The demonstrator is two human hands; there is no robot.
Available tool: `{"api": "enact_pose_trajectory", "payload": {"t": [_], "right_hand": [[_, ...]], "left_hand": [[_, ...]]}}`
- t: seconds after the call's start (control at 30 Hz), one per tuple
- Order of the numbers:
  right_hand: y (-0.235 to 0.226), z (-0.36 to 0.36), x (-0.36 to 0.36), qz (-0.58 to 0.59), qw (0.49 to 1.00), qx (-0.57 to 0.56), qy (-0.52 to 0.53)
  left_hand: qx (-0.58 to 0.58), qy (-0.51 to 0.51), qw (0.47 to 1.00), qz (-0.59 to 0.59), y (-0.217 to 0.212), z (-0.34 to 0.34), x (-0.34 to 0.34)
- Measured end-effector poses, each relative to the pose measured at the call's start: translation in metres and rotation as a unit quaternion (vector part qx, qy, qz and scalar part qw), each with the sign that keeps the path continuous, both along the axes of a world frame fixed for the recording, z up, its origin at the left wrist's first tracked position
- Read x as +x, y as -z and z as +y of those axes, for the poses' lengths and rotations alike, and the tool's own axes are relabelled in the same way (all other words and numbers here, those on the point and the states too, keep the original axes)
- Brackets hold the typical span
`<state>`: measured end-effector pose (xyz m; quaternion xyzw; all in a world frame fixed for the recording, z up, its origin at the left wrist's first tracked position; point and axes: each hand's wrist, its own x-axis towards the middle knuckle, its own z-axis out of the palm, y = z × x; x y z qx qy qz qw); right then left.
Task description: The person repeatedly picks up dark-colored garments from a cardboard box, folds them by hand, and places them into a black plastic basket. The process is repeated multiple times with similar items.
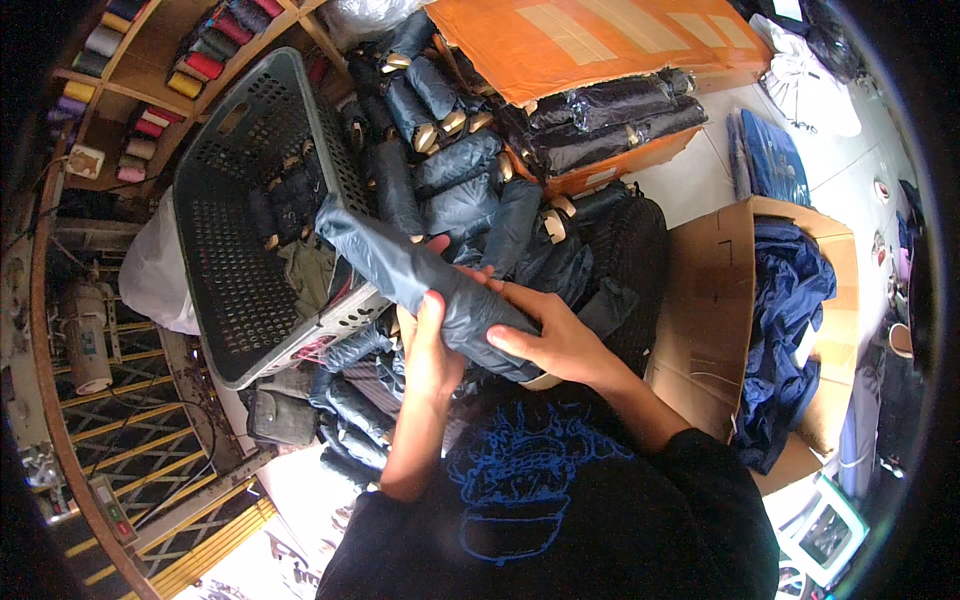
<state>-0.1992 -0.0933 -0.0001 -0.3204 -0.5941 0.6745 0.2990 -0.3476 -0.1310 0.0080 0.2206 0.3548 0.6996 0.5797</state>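
Note:
Both my hands hold what looks like a folded umbrella in a dark blue-grey fabric cover, slanting from upper left to lower right in front of my chest. My left hand grips it from below near the middle, thumb up along its side. Toward the lower end my right hand closes on it with thumb and fingers. A pale end piece shows at that lower end. Under and beyond it lies a heap of similar wrapped umbrellas with pale, wood-coloured ends.
A dark plastic basket stands tilted at left with several wrapped pieces inside. Beyond the heap is an orange carton of dark packs. An open cardboard box at right holds blue cloth. Thread spools fill shelves at upper left.

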Motion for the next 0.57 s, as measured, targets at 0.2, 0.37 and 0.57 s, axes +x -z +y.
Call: {"api": "enact_pose_trajectory", "payload": {"t": [0.2,0.37,0.57], "right_hand": [[-0.004,-0.005,0.000,-0.019,0.995,0.092,0.035],[0.004,-0.011,-0.008,0.048,0.990,0.093,0.092],[-0.009,0.003,0.003,-0.029,0.990,-0.125,-0.055]], "left_hand": [[-0.114,-0.033,0.990,0.073,-0.015,-0.007,0.018],[-0.078,0.015,0.995,0.057,-0.013,-0.010,0.014],[-0.047,-0.004,0.993,0.106,-0.018,0.003,0.006]]}}
